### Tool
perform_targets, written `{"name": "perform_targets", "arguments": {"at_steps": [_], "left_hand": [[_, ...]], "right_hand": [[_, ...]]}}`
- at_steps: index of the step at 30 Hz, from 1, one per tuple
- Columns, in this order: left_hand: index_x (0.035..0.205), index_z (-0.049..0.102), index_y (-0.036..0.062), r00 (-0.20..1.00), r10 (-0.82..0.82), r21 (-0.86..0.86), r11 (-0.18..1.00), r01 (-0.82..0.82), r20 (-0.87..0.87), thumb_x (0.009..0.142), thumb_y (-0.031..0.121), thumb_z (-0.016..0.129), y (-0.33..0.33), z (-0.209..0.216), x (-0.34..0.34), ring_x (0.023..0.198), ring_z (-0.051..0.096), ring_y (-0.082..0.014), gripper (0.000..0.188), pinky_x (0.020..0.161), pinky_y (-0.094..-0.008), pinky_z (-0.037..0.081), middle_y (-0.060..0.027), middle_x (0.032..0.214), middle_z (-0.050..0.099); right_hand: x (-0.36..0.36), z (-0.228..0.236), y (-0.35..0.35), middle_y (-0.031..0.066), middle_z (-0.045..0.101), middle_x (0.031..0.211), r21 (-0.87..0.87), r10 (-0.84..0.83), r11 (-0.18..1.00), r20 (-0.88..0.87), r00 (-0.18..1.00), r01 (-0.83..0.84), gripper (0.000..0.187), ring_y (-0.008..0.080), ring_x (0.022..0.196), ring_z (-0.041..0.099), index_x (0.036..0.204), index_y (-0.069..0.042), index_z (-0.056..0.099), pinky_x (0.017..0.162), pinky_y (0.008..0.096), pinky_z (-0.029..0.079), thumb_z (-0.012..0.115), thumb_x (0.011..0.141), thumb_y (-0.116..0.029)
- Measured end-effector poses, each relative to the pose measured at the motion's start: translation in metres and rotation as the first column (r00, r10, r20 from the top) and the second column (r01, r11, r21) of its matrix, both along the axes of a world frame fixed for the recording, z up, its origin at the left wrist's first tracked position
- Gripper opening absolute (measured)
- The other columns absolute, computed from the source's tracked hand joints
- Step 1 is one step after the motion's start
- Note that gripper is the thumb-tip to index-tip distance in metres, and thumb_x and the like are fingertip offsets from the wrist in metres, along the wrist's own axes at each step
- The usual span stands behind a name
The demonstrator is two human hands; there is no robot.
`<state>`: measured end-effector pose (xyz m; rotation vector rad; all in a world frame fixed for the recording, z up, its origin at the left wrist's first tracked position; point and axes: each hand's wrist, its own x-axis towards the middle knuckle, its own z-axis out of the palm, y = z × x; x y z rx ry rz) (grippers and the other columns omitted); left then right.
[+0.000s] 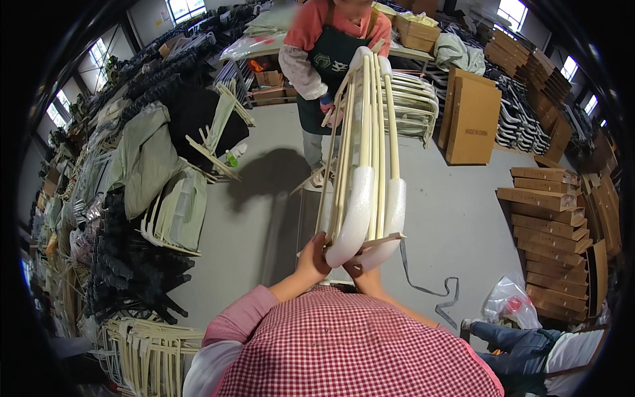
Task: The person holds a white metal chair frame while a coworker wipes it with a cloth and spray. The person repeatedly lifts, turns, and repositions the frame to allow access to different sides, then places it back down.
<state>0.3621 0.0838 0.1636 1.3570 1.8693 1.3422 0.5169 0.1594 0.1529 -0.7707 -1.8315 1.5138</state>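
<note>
A bundle of cream tubular metal frames [377, 132] stretches away from me, held up off the floor. White foam padding [354, 218] wraps its near corners, and more foam caps the far end. My left hand [313, 259] grips the near end on its left side, the fingers partly hidden by the tubes. Under the foam at the near end, my right hand [364, 278] holds the bundle from below, its fingertips partly covered. A thin brown strip [383, 243] crosses the bundle by my right hand. A co-worker's gloved hand [327, 106] is at the bundle's far left side.
The co-worker in a dark apron [331, 56] stands at the far end. Stacked brown cartons [549, 245] rise on the right, near a seated person's leg [509, 334]. A grey strap [423, 288] trails on the floor. Cream frames [149, 351] and covered frames [178, 212] crowd the left.
</note>
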Motion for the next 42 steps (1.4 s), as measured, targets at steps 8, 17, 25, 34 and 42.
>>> {"name": "perform_targets", "arguments": {"at_steps": [8,17,25,34,42], "left_hand": [[0.122,0.05,-0.0021,0.955,0.222,0.116,0.972,-0.203,-0.196,0.072,0.008,0.073,-0.025,-0.008,-0.028,0.097,0.062,-0.0394,0.056,0.08,-0.0403,0.05,-0.024,0.106,0.06],[0.109,0.06,-0.0024,0.743,0.622,0.077,0.752,-0.655,0.247,0.074,0.003,0.069,-0.087,-0.039,-0.094,0.088,0.067,-0.0236,0.037,0.076,-0.0324,0.051,-0.0154,0.093,0.067],[0.096,0.06,-0.0008,0.673,0.546,0.092,0.739,-0.668,0.499,0.081,-0.006,0.057,-0.074,-0.063,-0.125,0.08,0.06,-0.0149,0.016,0.07,-0.0295,0.049,-0.005,0.09,0.062],[0.106,0.053,0.0028,0.579,0.415,-0.078,0.853,-0.516,0.702,0.079,-0.012,0.049,-0.104,-0.09,-0.099,0.095,0.056,-0.0164,0.031,0.085,-0.0292,0.045,-0.007,0.102,0.056],[0.111,0.05,0.0048,0.6,0.379,-0.059,0.874,-0.483,0.705,0.083,-0.011,0.052,-0.127,-0.143,-0.085,0.102,0.057,-0.0187,0.033,0.093,-0.0327,0.045,-0.0081,0.105,0.057]], "right_hand": [[0.035,-0.022,0.022,0.0048,0.056,0.079,-0.014,-0.43,0.903,-0.009,0.903,0.43,0.019,0.0157,0.076,0.057,0.091,-0.003,0.055,0.067,0.0301,0.047,0.069,0.078,-0.007],[0.071,0.04,0.049,0.0091,0.055,0.086,-0.379,-0.469,0.821,-0.018,0.883,0.428,0.026,0.0205,0.072,0.063,0.103,-0.005,0.045,0.059,0.0347,0.056,0.058,0.083,-0.014],[0.036,0.07,0.042,0.0116,0.057,0.088,-0.308,-0.367,0.87,0.117,0.923,0.385,0.038,0.0202,0.075,0.063,0.112,-0.005,0.038,0.057,0.0329,0.057,0.06,0.081,-0.008],[0.058,0.041,0.043,0.0183,0.063,0.1,-0.328,-0.344,0.814,0.393,0.853,0.48,0.048,0.0265,0.092,0.066,0.128,0.004,0.046,0.075,0.036,0.059,0.054,0.081,-0.006],[0.078,-0.037,0.026,0.0183,0.061,0.108,-0.386,-0.367,0.732,0.471,0.802,0.562,0.038,0.0265,0.097,0.064,0.119,0.007,0.056,0.083,0.0373,0.057,0.056,0.084,-0.009]]}}
